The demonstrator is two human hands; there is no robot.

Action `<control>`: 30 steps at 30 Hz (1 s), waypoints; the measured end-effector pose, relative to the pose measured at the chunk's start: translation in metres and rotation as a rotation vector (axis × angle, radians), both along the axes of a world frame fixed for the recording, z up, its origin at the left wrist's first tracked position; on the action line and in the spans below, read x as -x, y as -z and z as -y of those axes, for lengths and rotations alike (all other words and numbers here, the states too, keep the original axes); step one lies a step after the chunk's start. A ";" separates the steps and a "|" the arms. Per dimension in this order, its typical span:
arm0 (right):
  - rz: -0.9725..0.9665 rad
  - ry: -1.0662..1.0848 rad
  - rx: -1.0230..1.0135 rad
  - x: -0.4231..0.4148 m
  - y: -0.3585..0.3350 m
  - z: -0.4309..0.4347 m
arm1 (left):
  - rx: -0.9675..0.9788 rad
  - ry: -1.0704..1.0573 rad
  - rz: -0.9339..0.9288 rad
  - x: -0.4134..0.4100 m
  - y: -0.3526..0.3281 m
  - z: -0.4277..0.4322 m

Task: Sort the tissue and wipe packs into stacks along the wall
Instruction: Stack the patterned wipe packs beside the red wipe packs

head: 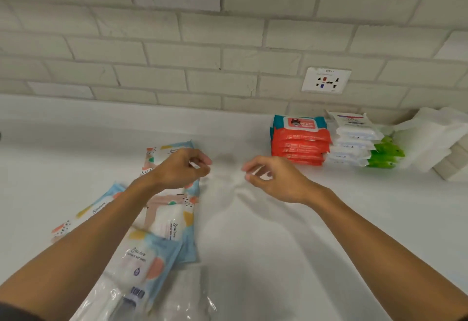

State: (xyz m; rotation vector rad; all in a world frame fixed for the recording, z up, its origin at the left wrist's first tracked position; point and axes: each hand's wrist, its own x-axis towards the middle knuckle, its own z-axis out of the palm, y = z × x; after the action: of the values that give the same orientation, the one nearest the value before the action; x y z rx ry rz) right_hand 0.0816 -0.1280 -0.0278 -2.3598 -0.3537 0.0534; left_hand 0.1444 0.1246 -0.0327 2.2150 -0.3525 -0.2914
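Hands (pixel 181 168) beside arm-covered pastel packs (pixel 164 222)

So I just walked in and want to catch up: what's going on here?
A person is sorting packs on a counter. Red wipe packs, white packs and green packs sit stacked by the wall. Pastel wipe packs lie loose under the left hand; the right hand hovers beside it. Whether either hand holds anything is unclear.
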 end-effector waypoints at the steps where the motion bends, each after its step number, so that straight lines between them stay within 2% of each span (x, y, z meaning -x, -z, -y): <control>1: -0.035 -0.004 -0.017 0.004 0.003 -0.008 | -0.026 0.023 0.000 0.002 0.002 -0.010; 8: -0.310 -0.002 -0.069 0.028 0.026 -0.071 | -0.283 0.220 -0.114 0.017 0.001 -0.064; 12: -0.449 0.070 -0.052 0.037 0.045 -0.112 | -0.546 0.276 -0.135 0.012 0.013 -0.084; 15: -0.527 0.151 -0.074 0.039 0.057 -0.135 | -0.646 0.267 -0.176 0.011 0.022 -0.090; 20: -0.570 0.352 -0.191 0.037 0.069 -0.159 | -0.609 0.217 -0.153 0.013 0.040 -0.080; 26: -0.620 0.465 -0.266 0.034 0.073 -0.164 | -0.531 0.202 -0.166 0.009 0.044 -0.075; 30: -0.626 0.501 -0.317 0.027 0.081 -0.164 | -0.400 0.173 -0.211 0.008 0.047 -0.072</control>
State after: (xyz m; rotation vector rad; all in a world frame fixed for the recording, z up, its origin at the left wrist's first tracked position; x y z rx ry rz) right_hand 0.0546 0.0364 -0.1086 -1.9292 0.4943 0.4480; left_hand 0.1359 0.1968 -0.0798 2.5151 -0.3972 -0.7385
